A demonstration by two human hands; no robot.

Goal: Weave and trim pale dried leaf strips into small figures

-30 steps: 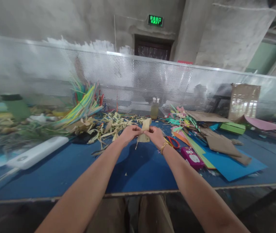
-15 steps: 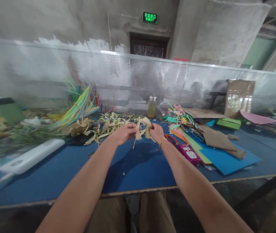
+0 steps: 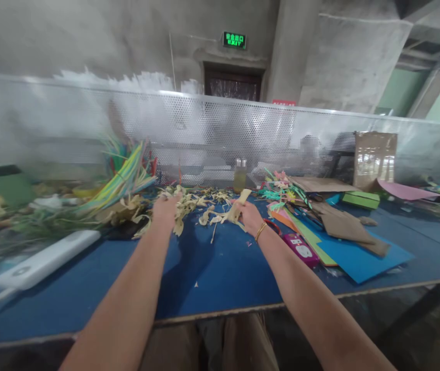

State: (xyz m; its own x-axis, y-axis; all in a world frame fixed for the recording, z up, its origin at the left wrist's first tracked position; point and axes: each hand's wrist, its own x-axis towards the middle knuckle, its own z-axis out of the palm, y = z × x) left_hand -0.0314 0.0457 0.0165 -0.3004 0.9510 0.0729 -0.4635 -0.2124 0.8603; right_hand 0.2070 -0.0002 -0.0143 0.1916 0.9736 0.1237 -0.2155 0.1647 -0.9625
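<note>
Closest to me, taking twelve o'clock as straight ahead of the seated person, khaki-trousered knees (image 3: 249,341) show below the front edge of a blue-topped desk (image 3: 227,281). At ten o'clock lies a long white plastic power strip (image 3: 48,260); near one o'clock, a small purple packet with a white figure (image 3: 300,250); at two, a flat bright-blue sheet (image 3: 362,257), partly under brown cardboard pieces (image 3: 345,226).

Further in, the hands are apart. Just past twelve, the right hand (image 3: 246,212), a gold-coloured bracelet (image 3: 260,231) at its wrist, pinches a pale straw-coloured, flat dry strip (image 3: 245,195). At eleven, the left hand (image 3: 165,208) reaches into a loose tangle of similar dry strips (image 3: 183,208); its blurred fingertips don't let me tell whether they grip anything.

Beyond, at eleven, leans a bundle of thin yellow, green and blue strands (image 3: 127,172). A clear bottle with a silvery cap (image 3: 240,178) stands at twelve, before a perforated metal screen (image 3: 223,123).
</note>
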